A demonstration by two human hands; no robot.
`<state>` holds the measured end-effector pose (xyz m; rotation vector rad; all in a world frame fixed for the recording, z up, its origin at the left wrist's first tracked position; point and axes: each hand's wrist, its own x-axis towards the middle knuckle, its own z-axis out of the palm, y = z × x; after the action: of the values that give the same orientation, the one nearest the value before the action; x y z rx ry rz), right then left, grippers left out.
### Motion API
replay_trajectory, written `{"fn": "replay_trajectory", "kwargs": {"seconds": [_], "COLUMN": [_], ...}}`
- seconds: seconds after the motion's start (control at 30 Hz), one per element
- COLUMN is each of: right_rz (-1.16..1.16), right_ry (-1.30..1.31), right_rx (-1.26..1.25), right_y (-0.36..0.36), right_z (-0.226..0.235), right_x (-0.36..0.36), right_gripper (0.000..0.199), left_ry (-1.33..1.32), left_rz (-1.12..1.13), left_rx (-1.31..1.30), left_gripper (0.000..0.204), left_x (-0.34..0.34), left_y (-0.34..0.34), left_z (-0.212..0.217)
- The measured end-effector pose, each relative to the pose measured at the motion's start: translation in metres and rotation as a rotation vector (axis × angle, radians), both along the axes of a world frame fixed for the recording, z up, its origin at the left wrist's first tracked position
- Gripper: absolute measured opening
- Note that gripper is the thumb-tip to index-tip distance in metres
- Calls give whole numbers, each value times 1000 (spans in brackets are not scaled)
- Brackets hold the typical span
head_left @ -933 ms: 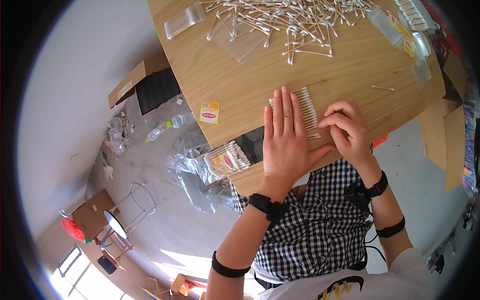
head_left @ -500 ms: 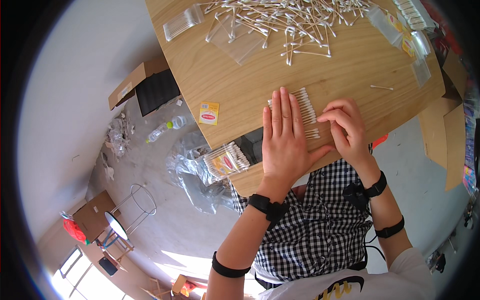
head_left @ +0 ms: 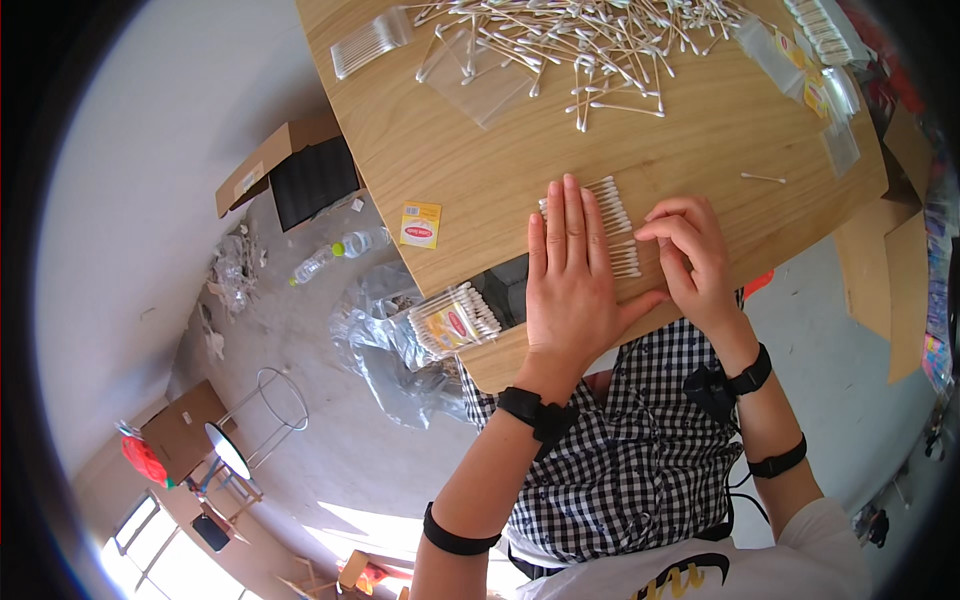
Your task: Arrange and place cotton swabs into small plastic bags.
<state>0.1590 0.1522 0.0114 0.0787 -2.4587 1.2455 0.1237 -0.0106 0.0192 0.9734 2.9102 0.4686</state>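
My left hand (head_left: 570, 270) lies flat with its fingers stretched out on a row of cotton swabs (head_left: 615, 215) near the table's front edge. Palm and fingers hide much of the row; white tips show along its right side. Curled, my right hand (head_left: 695, 255) rests beside those tips, its bent fingertips at the swab ends. I see nothing held in it. Left of the hands sits a clear pack of swabs (head_left: 455, 320) with a yellow label. A loose yellow card (head_left: 420, 225) lies farther left.
A big heap of loose swabs (head_left: 600, 40) covers the far side of the table (head_left: 480, 190). Beside it lie a flat clear bag (head_left: 470, 85) and a filled bag (head_left: 370, 45). More packs and bags (head_left: 815, 75) lie far right, near a single swab (head_left: 763, 177). Cardboard boxes flank the table.
The gap in the row's right side has closed, and the swab tips there now form one continuous line. My hands have hardly moved.
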Motion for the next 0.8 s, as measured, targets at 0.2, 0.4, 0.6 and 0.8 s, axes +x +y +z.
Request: {"fn": "replay_trajectory", "kwargs": {"seconds": [0.2,0.4,0.6,0.8], "right_rz": [-3,-11,28,-29], "right_ry": [3,0,3,25], "right_rx": [20,51,107,80], "right_y": [-2,-3,-1,-4], "right_z": [0,2,0,2], "right_x": [-1,-2,-1,-4], "right_gripper": [23,24,22,24], "left_ry": [17,32,27,22], "left_rz": [2,6,7,8], "left_rx": [8,14,21,9], "left_gripper": [116,114,114,114], "left_x": [0,-1,0,0], "left_y": [0,0,0,1], "left_z": [0,1,0,0]}}
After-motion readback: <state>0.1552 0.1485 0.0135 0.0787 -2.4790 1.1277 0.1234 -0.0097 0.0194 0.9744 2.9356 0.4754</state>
